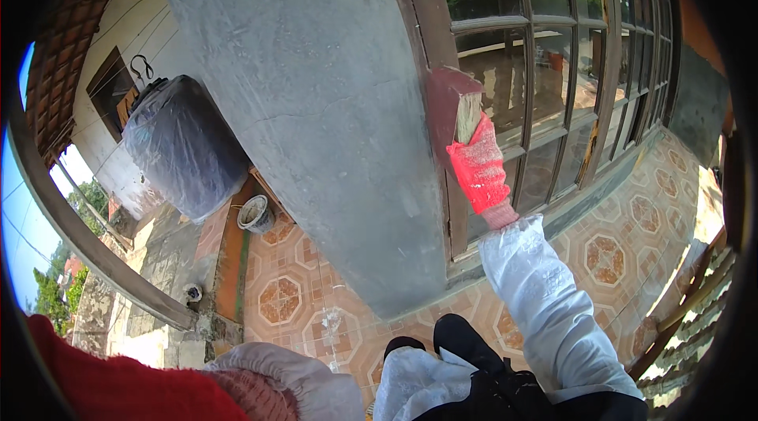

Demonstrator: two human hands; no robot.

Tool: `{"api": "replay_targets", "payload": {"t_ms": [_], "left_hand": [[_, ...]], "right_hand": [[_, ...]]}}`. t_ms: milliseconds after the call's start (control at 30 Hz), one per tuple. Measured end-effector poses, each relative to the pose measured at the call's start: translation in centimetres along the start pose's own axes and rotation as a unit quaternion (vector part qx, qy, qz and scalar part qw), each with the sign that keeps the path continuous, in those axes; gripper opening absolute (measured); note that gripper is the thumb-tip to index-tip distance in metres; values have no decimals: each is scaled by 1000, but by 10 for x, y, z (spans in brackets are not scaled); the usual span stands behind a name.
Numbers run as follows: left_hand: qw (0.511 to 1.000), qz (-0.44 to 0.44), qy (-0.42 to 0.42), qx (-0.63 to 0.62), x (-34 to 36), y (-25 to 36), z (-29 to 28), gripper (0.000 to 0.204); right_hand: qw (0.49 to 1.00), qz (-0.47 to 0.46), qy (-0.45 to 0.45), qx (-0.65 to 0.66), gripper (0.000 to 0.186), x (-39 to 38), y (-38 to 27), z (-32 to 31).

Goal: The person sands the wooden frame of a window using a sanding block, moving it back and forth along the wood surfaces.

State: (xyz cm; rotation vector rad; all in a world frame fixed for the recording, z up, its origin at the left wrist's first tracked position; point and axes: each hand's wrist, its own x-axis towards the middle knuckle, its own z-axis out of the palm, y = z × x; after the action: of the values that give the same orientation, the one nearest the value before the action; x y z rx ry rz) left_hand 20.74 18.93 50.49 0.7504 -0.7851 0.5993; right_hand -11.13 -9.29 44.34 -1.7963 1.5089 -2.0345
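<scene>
My right hand (480, 164), in a red and white knit glove, reaches forward and is closed around a sanding block (456, 99). The block looks pale and wrapped in a maroon sheet. It lies against the edge of the grey plastered wall (316, 105), beside the brown wooden window frame (454, 216). My fingers are partly hidden behind the block. Close to the lower left rim is my left hand (118, 377) in a red glove, large in view and partly cut off. Its fingers cannot be made out.
Multi-paned windows (549, 66) run along the right. A dark bulky thing under clear plastic (185, 145) stands left of the wall. Below it sits a small bucket (257, 214). A small container (192, 292) rests near a curved rail (103, 255). Patterned tiles (280, 299) cover the floor.
</scene>
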Motion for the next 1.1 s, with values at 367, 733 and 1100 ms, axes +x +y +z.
{"api": "replay_targets", "payload": {"t_ms": [367,733,1100], "left_hand": [[985,-143,0,96,-78,-28,-66,58],[977,-183,-72,83,-123,-26,-71,67],[966,-136,-197,-98,-167,13,-52,77]], "right_hand": [[980,167,-105,-20,81,-60,65,19],[990,116,-55,-60,81,-25,63,26],[996,57,-31,61,81,16,10,17]]}}
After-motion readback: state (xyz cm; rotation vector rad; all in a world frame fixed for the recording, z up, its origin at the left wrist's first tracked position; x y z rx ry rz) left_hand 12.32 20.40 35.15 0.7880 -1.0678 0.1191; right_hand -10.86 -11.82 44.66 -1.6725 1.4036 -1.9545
